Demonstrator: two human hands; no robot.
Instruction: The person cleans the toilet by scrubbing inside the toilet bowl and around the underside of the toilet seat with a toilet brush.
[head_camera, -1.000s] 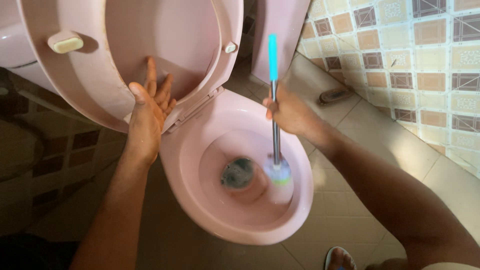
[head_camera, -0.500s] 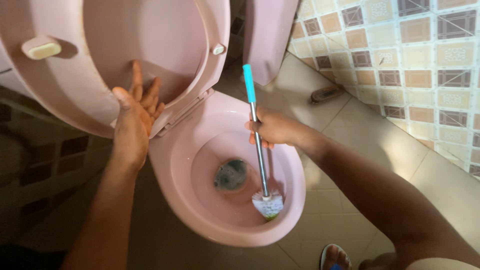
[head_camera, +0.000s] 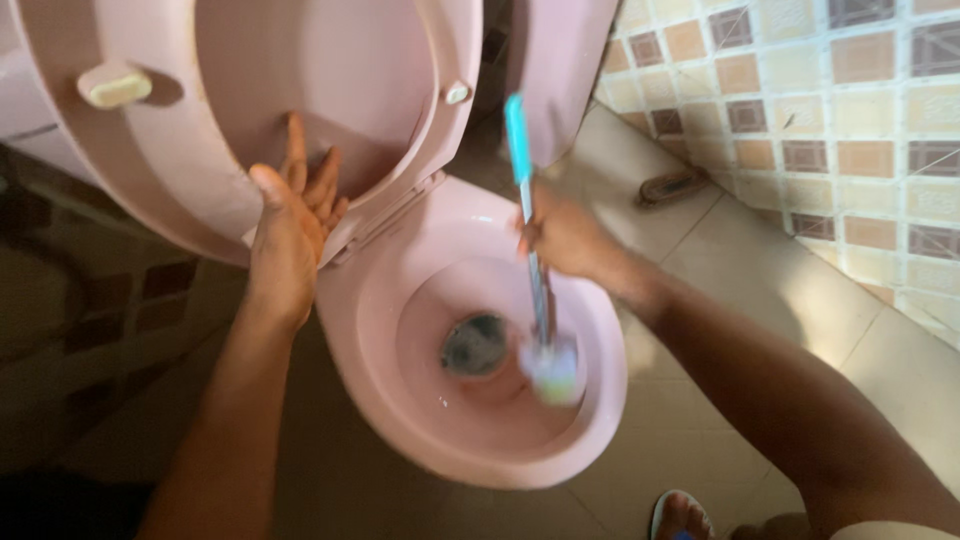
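Note:
A pink toilet bowl (head_camera: 400, 420) stands below me with a dark drain hole (head_camera: 475, 345) at its bottom. My left hand (head_camera: 290, 225) presses flat, fingers spread, against the raised pink seat and lid (head_camera: 330, 80). My right hand (head_camera: 565, 235) grips a toilet brush (head_camera: 530, 250) by its metal shaft, just below the blue handle end. Its white and blue head (head_camera: 550, 368) is blurred and sits inside the bowl, right of the drain.
A pink cistern (head_camera: 555, 70) rises behind the bowl. Patterned wall tiles (head_camera: 820, 120) run along the right, with a sandal (head_camera: 672, 186) on the floor beside them. My foot in a sandal (head_camera: 682, 515) shows at the bottom edge. Dark tiles (head_camera: 90, 330) lie left.
The brush head has swept inside the bowl, from the right side down to the front and back up to the right of the drain. My left hand stays on the seat.

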